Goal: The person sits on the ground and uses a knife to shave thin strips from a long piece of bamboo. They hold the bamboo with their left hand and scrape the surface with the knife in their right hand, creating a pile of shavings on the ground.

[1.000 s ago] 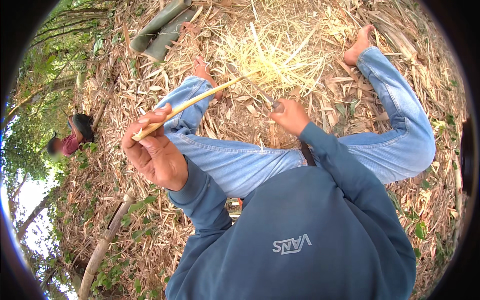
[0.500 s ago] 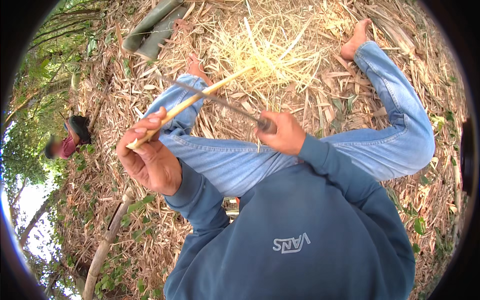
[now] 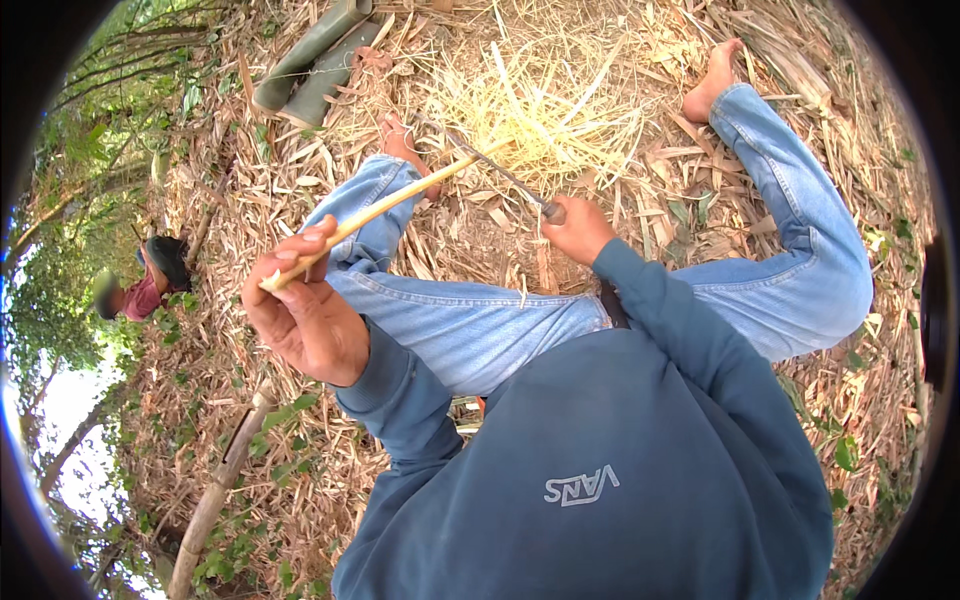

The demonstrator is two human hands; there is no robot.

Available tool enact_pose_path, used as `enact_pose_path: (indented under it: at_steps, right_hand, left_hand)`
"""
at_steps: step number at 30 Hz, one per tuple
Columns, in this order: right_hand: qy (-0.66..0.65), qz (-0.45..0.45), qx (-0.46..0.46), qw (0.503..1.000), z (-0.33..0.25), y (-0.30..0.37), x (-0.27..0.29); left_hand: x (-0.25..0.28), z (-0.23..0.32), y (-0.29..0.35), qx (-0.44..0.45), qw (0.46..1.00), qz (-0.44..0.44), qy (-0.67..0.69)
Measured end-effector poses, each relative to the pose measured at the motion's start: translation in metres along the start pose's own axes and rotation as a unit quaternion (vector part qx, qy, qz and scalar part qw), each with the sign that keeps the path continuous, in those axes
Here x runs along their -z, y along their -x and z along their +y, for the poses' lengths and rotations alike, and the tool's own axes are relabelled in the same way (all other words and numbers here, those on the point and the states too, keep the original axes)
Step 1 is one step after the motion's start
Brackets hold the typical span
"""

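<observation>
A long, slim, pale yellow peeled stick [image 3: 385, 204] slants from my left hand up toward the pile of shavings. My left hand [image 3: 312, 320], palm turned up, grips its near end between thumb and fingers. In my right hand [image 3: 580, 232], closed round the handle, is a knife with a long thin blade [image 3: 516, 184]. The blade crosses the stick near its far end. Beneath that far end lies a loose heap of pale yellow shavings [image 3: 565, 135].
My legs in blue jeans [image 3: 460, 318] are spread on either side, feet bare. Green rubber boots [image 3: 322, 75] lie beyond my left foot. A bamboo pole [image 3: 215, 495] is at the lower left. Another person [image 3: 150, 290] is at the far left. Dry leaves [image 3: 300, 480] cover the ground.
My right hand has moved away from me and slightly right, carrying the knife blade along the stick toward its far end. My left hand keeps its grip, nearly in place.
</observation>
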State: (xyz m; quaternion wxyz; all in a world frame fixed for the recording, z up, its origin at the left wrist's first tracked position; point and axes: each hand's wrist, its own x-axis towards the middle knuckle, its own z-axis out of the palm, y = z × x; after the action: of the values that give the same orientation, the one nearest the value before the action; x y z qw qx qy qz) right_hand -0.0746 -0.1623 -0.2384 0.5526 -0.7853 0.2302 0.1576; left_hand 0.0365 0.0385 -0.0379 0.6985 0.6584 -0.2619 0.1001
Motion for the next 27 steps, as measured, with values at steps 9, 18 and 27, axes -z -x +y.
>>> enact_pose_path:
  at_steps: [9,18,27]
  right_hand:
    - [0.019,0.011,-0.035,0.999,0.035,-0.019,-0.011]
    - [0.077,0.017,-0.081,0.994,0.071,-0.034,-0.005]
    - [0.081,-0.025,-0.102,0.991,0.071,-0.037,-0.003]
  left_hand:
    - [-0.006,0.005,-0.004,0.02,0.999,0.032,-0.013]
    - [-0.004,0.004,-0.002,0.026,0.998,0.052,-0.024]
    - [-0.014,0.006,-0.004,0.018,0.977,0.14,-0.163]
